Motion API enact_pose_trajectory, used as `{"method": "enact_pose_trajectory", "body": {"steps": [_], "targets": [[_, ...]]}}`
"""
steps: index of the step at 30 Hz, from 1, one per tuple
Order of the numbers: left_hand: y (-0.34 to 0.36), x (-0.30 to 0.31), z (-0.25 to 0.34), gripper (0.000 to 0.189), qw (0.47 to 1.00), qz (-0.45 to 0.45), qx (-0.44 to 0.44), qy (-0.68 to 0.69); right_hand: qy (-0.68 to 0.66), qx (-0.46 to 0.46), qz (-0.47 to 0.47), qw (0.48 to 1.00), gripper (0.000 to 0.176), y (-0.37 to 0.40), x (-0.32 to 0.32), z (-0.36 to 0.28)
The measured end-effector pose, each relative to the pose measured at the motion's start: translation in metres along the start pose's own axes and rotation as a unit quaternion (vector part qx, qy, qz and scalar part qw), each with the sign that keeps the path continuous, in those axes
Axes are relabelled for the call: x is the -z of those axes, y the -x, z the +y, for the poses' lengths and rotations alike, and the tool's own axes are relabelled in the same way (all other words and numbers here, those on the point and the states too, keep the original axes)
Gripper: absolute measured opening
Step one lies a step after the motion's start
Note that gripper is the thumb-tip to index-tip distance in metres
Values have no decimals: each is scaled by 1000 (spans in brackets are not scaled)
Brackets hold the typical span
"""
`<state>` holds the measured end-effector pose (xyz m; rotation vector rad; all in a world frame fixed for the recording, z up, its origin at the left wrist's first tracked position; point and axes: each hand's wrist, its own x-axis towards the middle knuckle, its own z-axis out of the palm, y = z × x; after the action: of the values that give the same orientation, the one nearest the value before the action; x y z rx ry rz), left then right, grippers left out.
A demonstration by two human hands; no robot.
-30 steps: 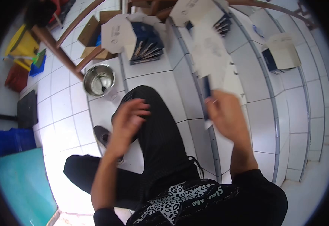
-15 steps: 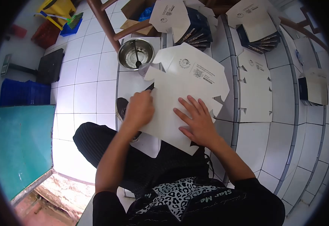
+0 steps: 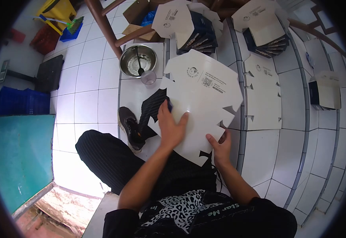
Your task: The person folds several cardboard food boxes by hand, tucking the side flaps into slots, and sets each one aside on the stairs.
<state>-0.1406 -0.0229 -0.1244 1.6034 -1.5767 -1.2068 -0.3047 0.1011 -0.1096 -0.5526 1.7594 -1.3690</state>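
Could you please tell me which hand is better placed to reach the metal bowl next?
Probably the left hand: it is nearer the metal bowl, while the right hand holds the white sheet.

1. We are reading "ANGKATSU", its first letter unclear, in the round face logo (image 3: 192,71) on the large white cardboard sheet with notched edges (image 3: 198,105); its QR code (image 3: 207,82) and small print are staying illegible.
2. We are reading "Star Me" and "In" on the black shirt with a leopard-print star (image 3: 236,216).
3. We are seeing lettering too small to read on the fanned dark-blue-and-white box stacks (image 3: 198,33) and the flat white cardboard sheet on the tiled step (image 3: 263,99).
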Motion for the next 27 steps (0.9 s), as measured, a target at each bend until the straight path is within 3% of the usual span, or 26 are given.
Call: {"method": "enact_pose_trajectory", "body": {"steps": [2,3,5,8,9,10,11,13,15,18,20,23,25,26,27], "targets": [[-7,40,1,81,995,-97,31,14,107,-18,-47,993,65,-6,19,-9],[-6,66,16,80,975,-179,89,95,160,-28,-71,984,60,-9,24,-13],[-3,115,64,78,889,-330,199,248,270,103,-54,956,47,-19,19,-43],[25,114,81,76,918,-298,147,217,430,228,6,873,38,-29,1,-73],[30,108,67,76,913,-267,162,264,482,255,31,838,37,-31,-8,-76],[34,97,43,76,905,-234,177,309,476,215,7,853,28,-35,-17,-73],[34,90,30,77,893,-201,192,353,479,238,-6,845,26,-32,-26,-67],[30,105,58,75,860,-128,274,411,485,288,-34,825,23,-25,-46,-57],[19,114,55,72,853,-52,275,441,495,307,-68,810,24,-10,-63,-57],[5,137,25,68,791,-53,221,568,493,378,-74,780,27,-2,-79,-48],[7,132,17,68,808,-42,217,546,509,415,-68,751,32,1,-86,-44],[16,115,19,63,821,2,200,535,456,466,-100,752,37,-2,-98,-51],[14,105,27,60,830,36,191,523,462,424,-151,764,45,2,-103,-52],[11,106,30,54,802,10,199,563,465,402,-177,768,49,4,-104,-53],[5,107,25,52,818,-4,217,533,404,336,-210,824,51,3,-101,-57]]}}
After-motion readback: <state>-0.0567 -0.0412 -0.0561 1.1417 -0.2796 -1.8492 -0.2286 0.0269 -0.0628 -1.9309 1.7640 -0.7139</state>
